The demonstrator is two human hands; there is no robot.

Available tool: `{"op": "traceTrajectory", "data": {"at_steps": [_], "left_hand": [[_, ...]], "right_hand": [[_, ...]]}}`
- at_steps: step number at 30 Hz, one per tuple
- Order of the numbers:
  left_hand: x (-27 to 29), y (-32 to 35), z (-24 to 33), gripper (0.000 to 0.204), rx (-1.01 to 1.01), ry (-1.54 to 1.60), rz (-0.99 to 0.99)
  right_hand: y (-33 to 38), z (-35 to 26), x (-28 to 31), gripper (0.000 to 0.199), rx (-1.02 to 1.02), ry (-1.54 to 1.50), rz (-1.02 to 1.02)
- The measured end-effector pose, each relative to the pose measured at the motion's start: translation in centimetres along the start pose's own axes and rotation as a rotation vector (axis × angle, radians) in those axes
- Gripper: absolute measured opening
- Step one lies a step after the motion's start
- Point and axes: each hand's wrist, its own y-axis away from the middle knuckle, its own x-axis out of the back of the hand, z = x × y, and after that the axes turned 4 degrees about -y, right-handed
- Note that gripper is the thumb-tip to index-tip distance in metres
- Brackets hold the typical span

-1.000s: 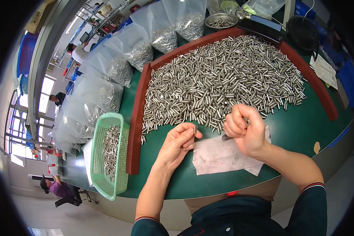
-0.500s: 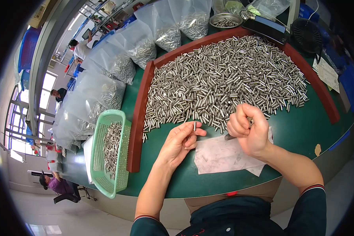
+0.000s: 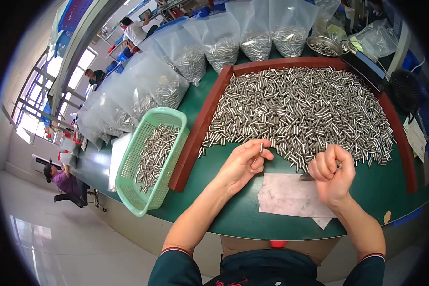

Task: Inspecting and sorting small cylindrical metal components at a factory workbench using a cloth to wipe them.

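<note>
A stained pale cloth (image 3: 291, 195) is noted on the green table (image 3: 243, 219) at the near side, partly covered by the right hand (image 3: 333, 174). The fingers of that hand are curled into a fist; a dark tip (image 3: 307, 177) shows at its left, but whether it is gripped or lies beneath cannot be told. To the left, one small metal pin (image 3: 261, 148) is pinched upright between the thumb and fingers of the left hand (image 3: 245, 166), near the heap's near edge.

At the left, a green basket (image 3: 166, 176) partly filled with pins is placed just beside a red-brown rail (image 3: 200, 128), by which it is separated from the wide pin heap (image 3: 295, 109). The heap is bounded by the rail at left, far side and right. Across the far right corner a dark flat device (image 3: 364, 71) is set, with a black fan (image 3: 405, 90) to its right and a paper sheet (image 3: 415, 138) nearer. Beyond the far rail, a metal bowl (image 3: 336, 53) of pins is seen; clear bags (image 3: 219, 45) of pins are lined along the far and left sides. Co-workers (image 3: 64, 180) are seen farther left.
</note>
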Motion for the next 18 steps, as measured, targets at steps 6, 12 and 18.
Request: {"op": "traceTrajectory", "data": {"at_steps": [6, 12, 18], "left_hand": [[0.6, 0.1, 0.1, 0.026, -0.067, -0.091, 0.028], [0.1, -0.5, -0.3, 0.019, -0.638, -1.504, 0.538], [0.2, -0.9, -1.1, 0.016, -0.659, -1.591, 0.526]], "right_hand": [[-0.1, 0.2, -0.2, 0.036, -0.012, -0.002, 0.011], [-0.1, 0.2, -0.3, 0.037, -0.01, 0.019, 0.04], [0.0, 0.3, -0.4, 0.037, -0.005, 0.011, 0.034]]}}
